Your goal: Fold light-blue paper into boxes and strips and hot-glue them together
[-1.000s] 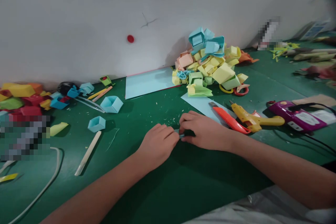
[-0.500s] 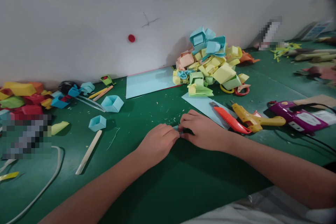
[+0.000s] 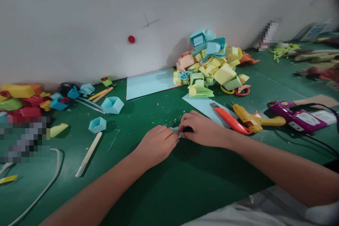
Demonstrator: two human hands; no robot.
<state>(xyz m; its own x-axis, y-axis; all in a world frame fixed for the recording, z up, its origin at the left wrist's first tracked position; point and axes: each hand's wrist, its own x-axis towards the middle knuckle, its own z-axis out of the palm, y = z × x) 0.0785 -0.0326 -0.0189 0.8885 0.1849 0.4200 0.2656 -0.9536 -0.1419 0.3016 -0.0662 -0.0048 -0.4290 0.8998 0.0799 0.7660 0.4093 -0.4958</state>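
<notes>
Both my hands meet at the middle of the green table, closed on a small piece of light blue paper (image 3: 175,128). My left hand (image 3: 159,144) presses it from the left, knuckles up. My right hand (image 3: 197,129) pinches its right end with thumb and fingers. Most of the paper is hidden under the fingers, so its shape cannot be made out. Two open light blue paper boxes (image 3: 112,105) stand left of my hands. Just right of my right hand lie a sheet of light blue paper (image 3: 202,107) and an orange box cutter (image 3: 231,120).
A heap of folded paper boxes (image 3: 212,63) stands against the wall. At right are a yellow glue gun (image 3: 254,118) and a purple power strip (image 3: 298,118) with a black cable. Leftward lie a pale stick (image 3: 88,154), a white cable (image 3: 57,169) and colourful paper boxes (image 3: 22,102).
My right hand's fingers have shifted slightly up and left, and a little more of the blue paper shows between the hands. The whole view has moved slightly.
</notes>
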